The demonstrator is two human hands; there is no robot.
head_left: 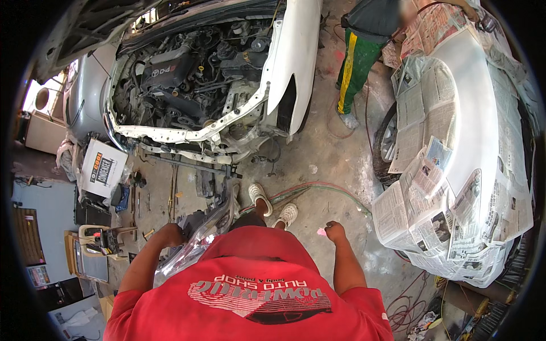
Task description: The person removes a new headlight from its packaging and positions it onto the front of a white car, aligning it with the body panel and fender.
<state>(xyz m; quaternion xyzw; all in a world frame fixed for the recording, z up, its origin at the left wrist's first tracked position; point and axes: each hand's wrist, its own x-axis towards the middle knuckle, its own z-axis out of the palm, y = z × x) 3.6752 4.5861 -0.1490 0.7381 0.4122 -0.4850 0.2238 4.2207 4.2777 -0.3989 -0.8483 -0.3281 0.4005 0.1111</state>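
Observation:
My left hand is closed on the dark edge of a car headlight, which has a clear lens and a black housing. The headlight hangs at my left side, partly hidden behind my red shirt. On the other side, my right hand is closed, with a small pink piece pinched at its fingertips; whether it is paper or cloth I cannot tell. Ahead of me stands a white car with its engine bay exposed and its front end stripped down to the frame.
At right is a car masked with newspaper and plastic. A person in green trousers stands beside it. A red and green hose crosses the concrete floor ahead of my feet. A white carton and tools lie at left.

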